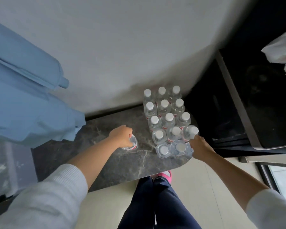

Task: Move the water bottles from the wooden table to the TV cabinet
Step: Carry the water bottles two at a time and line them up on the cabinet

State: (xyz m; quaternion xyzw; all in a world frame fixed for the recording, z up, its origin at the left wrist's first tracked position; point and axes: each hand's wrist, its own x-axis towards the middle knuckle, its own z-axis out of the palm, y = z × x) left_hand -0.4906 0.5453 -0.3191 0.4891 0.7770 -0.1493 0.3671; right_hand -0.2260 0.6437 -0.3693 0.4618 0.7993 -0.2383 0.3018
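Observation:
Several clear water bottles with white caps [165, 119] stand in rows on the right end of a dark marble-topped cabinet [106, 162]. My left hand [122, 135] grips the top of a single bottle [131, 143] standing apart, to the left of the group. My right hand [200, 147] is at the group's front right corner, its fingers round a bottle [188, 150] mostly hidden beneath it. The bottle next to it [189, 133] leans to the right.
Light blue fabric [28, 104] hangs over the cabinet's left end. A dark glass-fronted unit [238, 100] stands to the right, with white cloth [282, 52] above it. The wall is directly behind the bottles. My legs and a pink shoe [165, 175] are below the cabinet's front edge.

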